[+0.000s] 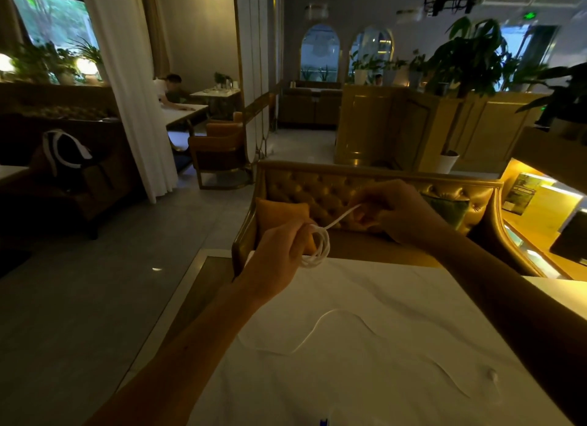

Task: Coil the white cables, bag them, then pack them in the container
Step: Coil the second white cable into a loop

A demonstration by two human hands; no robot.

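Grips a coil of white cable (320, 248) in the left hand (279, 251) and pinches its taut free strand (343, 216) in the right hand (392, 213), just up and right. Has another white cable (335, 310) lying loose on the white table (397, 292) below both hands.

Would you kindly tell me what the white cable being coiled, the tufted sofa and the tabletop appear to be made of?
White cable: flexible plastic or rubber sheath, matte; it bends into tight loops. Tufted sofa: glossy golden leather or faux leather, buttoned dimples catching highlights. Tabletop: smooth white, perhaps stone or laminate; faint veining, unclear.
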